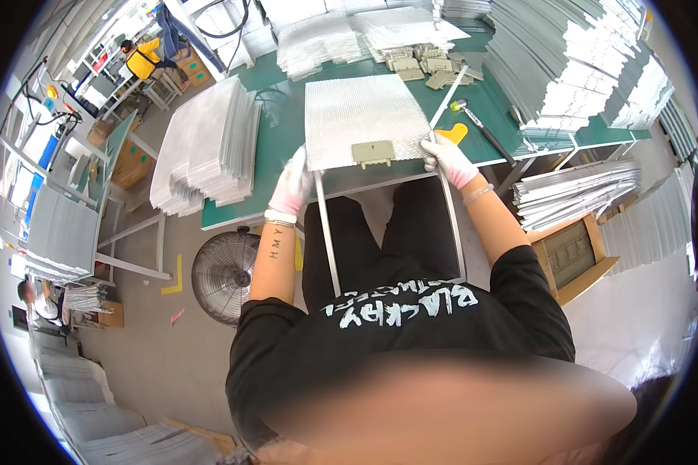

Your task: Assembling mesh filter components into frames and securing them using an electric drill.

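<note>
A white mesh panel [361,108] lies over the green table's front edge, with an olive-green plate [373,153] at its near edge. From its near corners, a thin U-shaped metal frame [325,225] runs back toward my body over my lap. My left hand [293,186], in a white glove, is closed at the left rail beside the panel's corner; some of its fingers are hidden. At the right corner, my gloved right hand [450,161] pinches the other rail next to the mesh edge.
On the green table [275,116] are a stack of mesh sheets [209,143], olive plates [434,66], a hammer [485,128], a yellow-handled tool [452,136] and a loose metal strip [450,94]. A floor fan [225,275] stands left of my legs. Metal strips [574,190] are stacked at right.
</note>
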`<state>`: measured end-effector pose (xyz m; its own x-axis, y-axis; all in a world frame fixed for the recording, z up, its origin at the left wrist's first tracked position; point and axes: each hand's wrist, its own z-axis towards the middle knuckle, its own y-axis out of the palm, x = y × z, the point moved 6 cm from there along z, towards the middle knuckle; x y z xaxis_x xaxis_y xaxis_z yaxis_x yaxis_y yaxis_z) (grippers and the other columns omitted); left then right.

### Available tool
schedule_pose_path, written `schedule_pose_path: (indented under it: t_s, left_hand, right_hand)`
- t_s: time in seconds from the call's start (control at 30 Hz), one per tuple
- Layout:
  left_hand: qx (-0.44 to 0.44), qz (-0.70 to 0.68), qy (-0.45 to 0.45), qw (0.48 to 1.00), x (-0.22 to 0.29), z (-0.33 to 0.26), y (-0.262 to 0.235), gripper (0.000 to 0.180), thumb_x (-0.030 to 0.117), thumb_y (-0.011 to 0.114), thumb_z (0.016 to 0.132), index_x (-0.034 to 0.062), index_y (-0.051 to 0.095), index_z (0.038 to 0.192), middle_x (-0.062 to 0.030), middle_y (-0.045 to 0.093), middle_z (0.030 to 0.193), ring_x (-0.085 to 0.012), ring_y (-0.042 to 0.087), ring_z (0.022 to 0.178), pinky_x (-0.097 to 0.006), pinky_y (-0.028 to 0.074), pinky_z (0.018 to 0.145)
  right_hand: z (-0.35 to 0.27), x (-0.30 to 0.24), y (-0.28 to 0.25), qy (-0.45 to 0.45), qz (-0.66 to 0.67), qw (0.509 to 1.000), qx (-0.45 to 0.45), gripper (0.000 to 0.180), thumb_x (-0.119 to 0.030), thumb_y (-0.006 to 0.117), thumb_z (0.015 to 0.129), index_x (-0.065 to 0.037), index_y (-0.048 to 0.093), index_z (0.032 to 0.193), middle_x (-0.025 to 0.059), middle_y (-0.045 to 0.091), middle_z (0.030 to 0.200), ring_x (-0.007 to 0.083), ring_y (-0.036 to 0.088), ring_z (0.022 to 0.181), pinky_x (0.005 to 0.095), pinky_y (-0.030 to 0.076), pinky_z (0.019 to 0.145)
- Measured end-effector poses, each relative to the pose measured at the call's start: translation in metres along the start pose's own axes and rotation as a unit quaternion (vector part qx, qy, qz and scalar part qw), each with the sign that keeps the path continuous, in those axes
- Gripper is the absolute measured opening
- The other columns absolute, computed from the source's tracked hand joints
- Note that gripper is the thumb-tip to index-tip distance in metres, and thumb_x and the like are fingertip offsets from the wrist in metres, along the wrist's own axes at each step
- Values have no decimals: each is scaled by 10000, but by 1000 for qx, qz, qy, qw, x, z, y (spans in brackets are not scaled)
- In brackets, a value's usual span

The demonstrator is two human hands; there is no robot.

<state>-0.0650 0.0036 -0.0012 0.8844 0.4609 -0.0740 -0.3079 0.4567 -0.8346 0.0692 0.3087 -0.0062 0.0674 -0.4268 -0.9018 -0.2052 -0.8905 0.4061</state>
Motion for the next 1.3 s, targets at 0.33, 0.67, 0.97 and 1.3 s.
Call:
schedule_pose_path:
  t_s: [0.33,0.67,0.97,1.3]
  left_hand:
    - [110,-640,-283,706,42,47,-102,535,-9,549,937,-76,351,1430,-120,562,1255,-144,586,1060,-272,520,893]
    - [174,-511,-250,804,19,18,-155,516,71,566,890,-65,444,1372,-285,544,1255,-408,576,1110,-460,477,949]
    - [285,-472,-221,804,-63,129,-189,199,34,601,925,-64,626,1097,-39,658,894,-81,562,801,-237,459,750]
    - [363,-552,-216,719,-56,119,-151,259,-63,591,877,-61,600,1136,-44,660,957,-43,540,757,-187,436,670]
  right_hand:
    - [-51,-63,9,-133,-27,991,-13,130,-171,570,978,-98,494,1055,-42,423,730,64,380,547,231,345,523]
    - [-77,-144,107,-335,-161,927,48,163,-173,617,944,-19,577,981,-44,525,753,37,435,654,216,384,589]
    - [7,-226,117,-414,-189,886,91,160,-181,645,932,-28,620,969,-88,425,675,24,349,616,228,318,530]
    - [19,-178,92,-410,-175,880,167,146,-88,657,891,11,592,976,-62,452,675,21,377,609,217,347,529]
